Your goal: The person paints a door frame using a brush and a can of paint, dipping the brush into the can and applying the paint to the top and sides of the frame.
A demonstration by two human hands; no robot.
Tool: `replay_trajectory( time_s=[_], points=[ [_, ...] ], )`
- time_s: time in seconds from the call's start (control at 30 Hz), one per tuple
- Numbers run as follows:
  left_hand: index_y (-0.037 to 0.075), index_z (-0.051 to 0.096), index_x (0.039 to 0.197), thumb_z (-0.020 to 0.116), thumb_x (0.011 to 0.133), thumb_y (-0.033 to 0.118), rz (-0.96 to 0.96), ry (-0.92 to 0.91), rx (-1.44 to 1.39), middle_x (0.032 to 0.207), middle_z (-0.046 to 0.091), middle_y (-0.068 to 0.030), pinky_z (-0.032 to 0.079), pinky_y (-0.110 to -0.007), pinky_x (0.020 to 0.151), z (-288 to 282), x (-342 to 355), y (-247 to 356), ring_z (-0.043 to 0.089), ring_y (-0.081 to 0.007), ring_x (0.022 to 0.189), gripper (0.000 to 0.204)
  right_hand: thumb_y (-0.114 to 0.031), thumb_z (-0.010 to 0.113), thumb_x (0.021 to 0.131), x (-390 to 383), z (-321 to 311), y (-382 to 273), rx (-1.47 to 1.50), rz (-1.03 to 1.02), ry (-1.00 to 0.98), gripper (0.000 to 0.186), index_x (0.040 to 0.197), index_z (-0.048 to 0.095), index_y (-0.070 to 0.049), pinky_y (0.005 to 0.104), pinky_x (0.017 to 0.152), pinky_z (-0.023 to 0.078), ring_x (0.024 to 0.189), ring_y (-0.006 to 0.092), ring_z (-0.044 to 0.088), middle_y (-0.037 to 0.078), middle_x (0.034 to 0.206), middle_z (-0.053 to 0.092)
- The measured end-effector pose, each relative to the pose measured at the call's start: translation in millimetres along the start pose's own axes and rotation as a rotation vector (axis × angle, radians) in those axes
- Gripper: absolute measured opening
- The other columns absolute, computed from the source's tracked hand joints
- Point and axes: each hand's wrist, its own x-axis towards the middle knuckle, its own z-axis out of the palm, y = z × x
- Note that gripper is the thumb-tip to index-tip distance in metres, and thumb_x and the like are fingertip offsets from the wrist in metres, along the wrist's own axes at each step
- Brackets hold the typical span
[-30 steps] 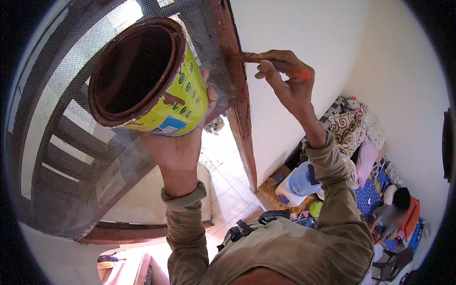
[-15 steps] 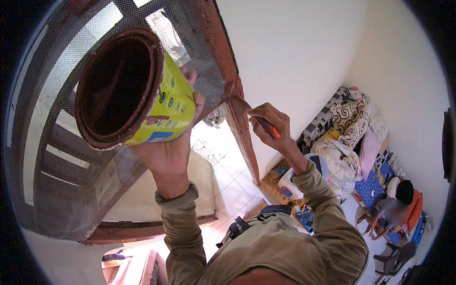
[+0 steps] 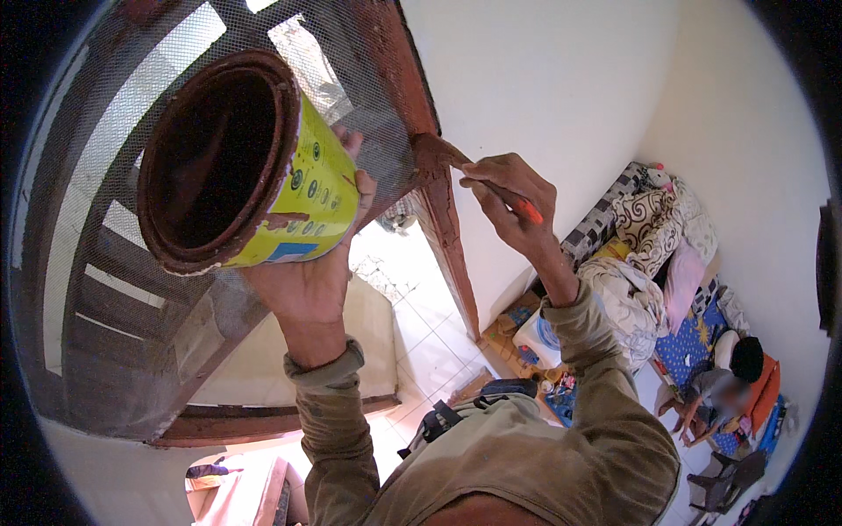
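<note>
My left hand (image 3: 303,294) is wrapped round a yellow-green paint can (image 3: 326,188) from beneath and behind. The can is tilted so its dark mouth shows; brown paint coats its rim and inside. Between the fingers of my right hand (image 3: 519,203) is a paintbrush with an orange-tipped handle (image 3: 529,211). Its brown bristles (image 3: 431,156) touch the reddish-brown wooden frame (image 3: 450,230) where two members meet, beside the white wall. How much paint the can holds is hard to see.
Wire mesh (image 3: 210,307) spans the frame behind the can. The white wall (image 3: 544,79) adjoins the frame on the right. Lower down are tiled floor (image 3: 430,337), a heap of bedding (image 3: 627,294), a seated person (image 3: 710,394) and a dark chair (image 3: 730,478).
My right hand has moved up and slightly right, and the brush's bristles have shifted up along the frame. My left hand and the paint can have hardly moved.
</note>
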Motion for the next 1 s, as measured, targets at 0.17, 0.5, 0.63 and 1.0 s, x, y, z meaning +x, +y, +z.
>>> replay_trajectory(
  time_s=[0.17,0.5,0.63,1.0],
  points=[
    [0.008,0.038,0.156,0.066,0.091,0.054,-0.006,0.086,0.007,0.159,0.030,-0.0270,0.024,-0.059,0.120,-3.0,1.4,0.8,0.017,-0.0459,0.152,0.085,0.009,0.065,0.087,-23.6,-3.4,-13.0,-0.053,0.045,0.022,0.021,0.106,0.071,0.003,0.0261,0.065,0.056,0.078,0.0186,0.073,0.014,0.095,0.071],
    [0.007,0.036,0.157,0.067,0.090,0.056,0.009,0.054,0.055,0.160,0.026,-0.0284,0.022,-0.059,0.121,-6.0,1.7,2.3,0.014,-0.0461,0.153,0.088,0.011,0.065,0.083,-9.9,1.8,-9.0,0.058,0.130,-0.146,0.024,0.103,0.072,0.001,0.0247,0.057,0.048,0.067,0.0114,0.063,0.011,0.093,0.070],
    [0.007,0.036,0.156,0.067,0.090,0.056,-0.014,0.069,0.014,0.161,0.025,-0.0285,0.021,-0.059,0.121,-6.2,0.0,0.6,0.012,-0.0461,0.154,0.088,0.011,0.065,0.084,-12.4,-4.4,-15.7,-0.036,0.031,-0.063,0.023,0.103,0.072,0.002,0.0249,0.055,0.046,0.065,0.0094,0.060,0.010,0.095,0.070],
    [0.007,0.036,0.156,0.065,0.091,0.055,0.011,0.086,0.072,0.161,0.026,-0.0279,0.022,-0.058,0.120,-1.9,0.4,-0.2,0.013,-0.0449,0.154,0.087,0.011,0.063,0.082,-1.9,-9.4,-24.9,-0.007,0.090,-0.148,0.022,0.099,0.072,0.001,0.0242,0.057,0.047,0.067,0.0110,0.062,0.010,0.086,0.068]
  ],
)
